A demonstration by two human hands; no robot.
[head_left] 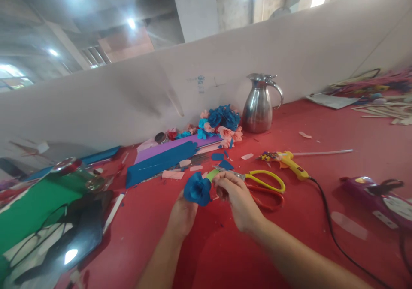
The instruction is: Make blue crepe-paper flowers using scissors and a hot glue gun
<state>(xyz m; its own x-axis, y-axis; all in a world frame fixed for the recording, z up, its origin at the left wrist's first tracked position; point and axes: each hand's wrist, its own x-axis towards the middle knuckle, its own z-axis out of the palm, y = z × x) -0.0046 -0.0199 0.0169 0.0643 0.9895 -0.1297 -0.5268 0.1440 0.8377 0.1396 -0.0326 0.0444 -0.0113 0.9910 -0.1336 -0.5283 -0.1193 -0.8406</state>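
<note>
Blue flower [197, 189] — scissors [264, 186] just beside

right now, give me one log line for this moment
left hand: holds blue paper flower | right hand: pinches its green stem | nearby: yellow scissors, glue gun on red table

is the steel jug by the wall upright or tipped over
Upright: the shiny steel jug stands on its base on the red tabletop, lid uppermost.

Steel jug [258, 106], scissors [264, 181], glue gun [290, 162]
</note>
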